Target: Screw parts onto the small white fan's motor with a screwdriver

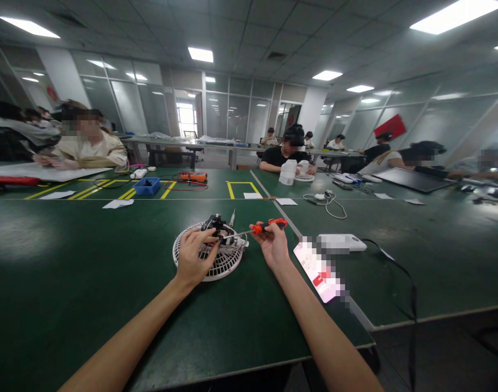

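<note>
while the head view looked forward and down over a green table [151, 337], both bare hands met at a round white grille [224, 270] lying flat near the middle. on top of it sat a black part [214, 222], with white wires [235, 249] bunched beside it, so the grille seemed to serve as a low stand for the work.

the right hand [273, 245] was closed around the orange and black handle of a screwdriver [269, 225], its shaft almost level and pointing left, probably because the spot was to be reached from the side. the tip ended near the left fingertips; whether it sat in a screw was too small to tell.

the left hand [195, 258] reached over the grille's left side, thumb and fingers bent toward the black part, likely to steady it or guide the tip; i could not tell whether they actually gripped anything.

a slim tool [232, 218] lay just behind the grille. to the right, clear of the elbow room, were a lit phone [314, 267] and a white box [341, 242] with a black cable [396, 269]. farther back stood a blue tray [146, 186], perhaps for loose bits.
</note>
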Motion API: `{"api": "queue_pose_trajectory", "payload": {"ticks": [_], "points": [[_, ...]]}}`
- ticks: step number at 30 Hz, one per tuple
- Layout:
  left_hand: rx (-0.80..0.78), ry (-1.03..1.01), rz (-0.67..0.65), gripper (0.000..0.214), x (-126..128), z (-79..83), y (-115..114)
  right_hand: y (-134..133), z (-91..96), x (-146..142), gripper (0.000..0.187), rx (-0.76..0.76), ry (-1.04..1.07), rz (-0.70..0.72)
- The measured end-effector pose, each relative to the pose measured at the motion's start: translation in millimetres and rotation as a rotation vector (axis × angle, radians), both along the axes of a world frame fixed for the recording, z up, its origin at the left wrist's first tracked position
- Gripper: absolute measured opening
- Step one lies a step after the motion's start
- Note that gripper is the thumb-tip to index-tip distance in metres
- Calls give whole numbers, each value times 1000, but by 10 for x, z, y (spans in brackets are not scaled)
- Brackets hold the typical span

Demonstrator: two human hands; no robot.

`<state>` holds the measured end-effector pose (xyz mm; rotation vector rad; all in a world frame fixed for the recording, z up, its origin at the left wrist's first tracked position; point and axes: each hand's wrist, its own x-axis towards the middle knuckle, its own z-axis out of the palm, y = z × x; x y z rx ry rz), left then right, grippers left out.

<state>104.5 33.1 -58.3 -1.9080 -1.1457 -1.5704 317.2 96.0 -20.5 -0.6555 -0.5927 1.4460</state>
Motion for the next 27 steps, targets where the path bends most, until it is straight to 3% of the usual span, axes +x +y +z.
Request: {"api": "queue_pose_trajectory", "payload": {"ticks": [27], "points": [[49,-9,4,33,-15,-18,6,-16,12,1,33,15,21,6]]}}
